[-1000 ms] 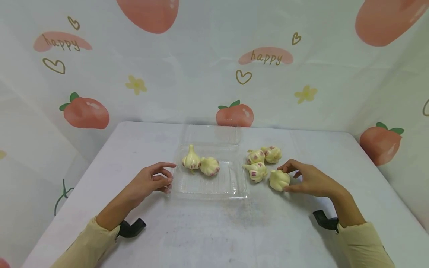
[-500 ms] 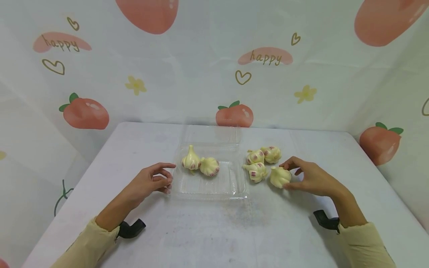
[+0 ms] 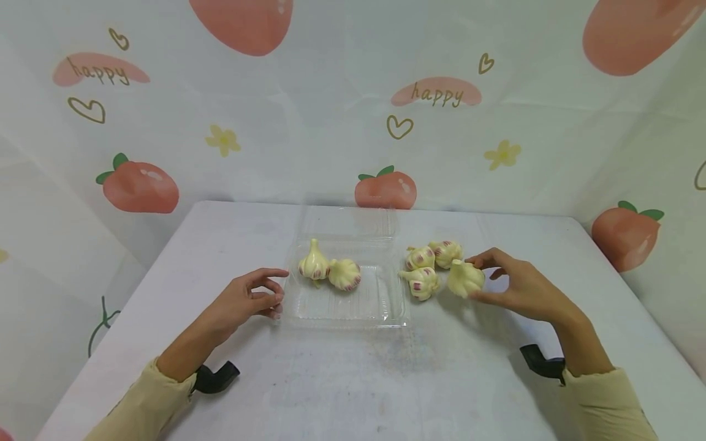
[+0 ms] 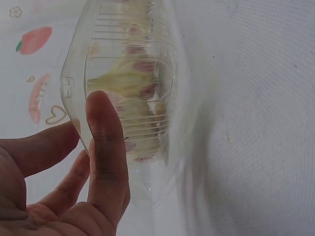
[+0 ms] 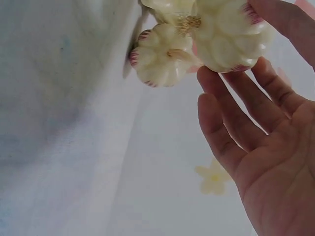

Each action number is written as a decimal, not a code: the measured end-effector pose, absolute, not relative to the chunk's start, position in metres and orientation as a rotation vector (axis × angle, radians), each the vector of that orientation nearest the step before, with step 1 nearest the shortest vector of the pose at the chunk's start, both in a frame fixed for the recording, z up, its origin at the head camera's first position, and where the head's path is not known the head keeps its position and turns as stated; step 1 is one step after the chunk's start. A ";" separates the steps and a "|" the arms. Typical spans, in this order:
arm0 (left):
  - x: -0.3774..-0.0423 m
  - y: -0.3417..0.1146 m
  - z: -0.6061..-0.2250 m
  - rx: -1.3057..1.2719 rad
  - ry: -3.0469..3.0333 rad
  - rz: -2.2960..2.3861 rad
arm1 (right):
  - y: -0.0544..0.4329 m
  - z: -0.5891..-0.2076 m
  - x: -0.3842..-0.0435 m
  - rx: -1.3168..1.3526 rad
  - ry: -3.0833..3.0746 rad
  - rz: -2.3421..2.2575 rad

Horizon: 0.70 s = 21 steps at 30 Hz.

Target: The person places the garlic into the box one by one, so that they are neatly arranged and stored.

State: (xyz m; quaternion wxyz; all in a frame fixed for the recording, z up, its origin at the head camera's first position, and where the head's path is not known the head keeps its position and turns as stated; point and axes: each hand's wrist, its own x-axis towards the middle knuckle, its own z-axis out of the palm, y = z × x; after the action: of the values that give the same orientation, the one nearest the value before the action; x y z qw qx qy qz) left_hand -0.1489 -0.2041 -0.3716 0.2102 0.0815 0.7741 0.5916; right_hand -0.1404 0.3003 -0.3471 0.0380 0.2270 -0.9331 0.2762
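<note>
In the head view, my right hand (image 3: pixel 515 285) pinches a garlic bulb (image 3: pixel 466 278) between thumb and fingers, its stem pointing up. The right wrist view shows the held garlic bulb (image 5: pixel 229 37) from below, with root hairs and purple marks. My left hand (image 3: pixel 242 303) is at the left side of a clear plastic clamshell box (image 3: pixel 342 309), fingers touching its rim and wall. Two garlic bulbs, one upright (image 3: pixel 314 262) and one tipped over (image 3: pixel 345 275), sit inside the box. Through its clear wall (image 4: pixel 118 34) they show blurred in the left wrist view.
Three more garlic bulbs (image 3: pixel 423 283) lie grouped on the white table (image 3: pixel 331 386), between the box and my right hand. The box's raised lid (image 3: pixel 347 222) leans toward the printed backdrop (image 3: pixel 309 122) behind the table.
My right hand has raised the garlic bulb off the table, moving it slightly away from me and to the right. The left hand and the box have stayed put.
</note>
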 end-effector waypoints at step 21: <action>-0.147 -0.205 -0.371 0.206 2.125 1.679 | 0.300 -0.335 -0.134 0.603 -2.726 0.919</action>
State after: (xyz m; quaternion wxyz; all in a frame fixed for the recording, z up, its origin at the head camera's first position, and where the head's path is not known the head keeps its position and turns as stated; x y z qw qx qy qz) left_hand -0.1475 -0.2050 -0.3710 0.2111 0.0740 0.7647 0.6044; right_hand -0.1338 0.3000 -0.3347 0.1010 0.2042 -0.9227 0.3110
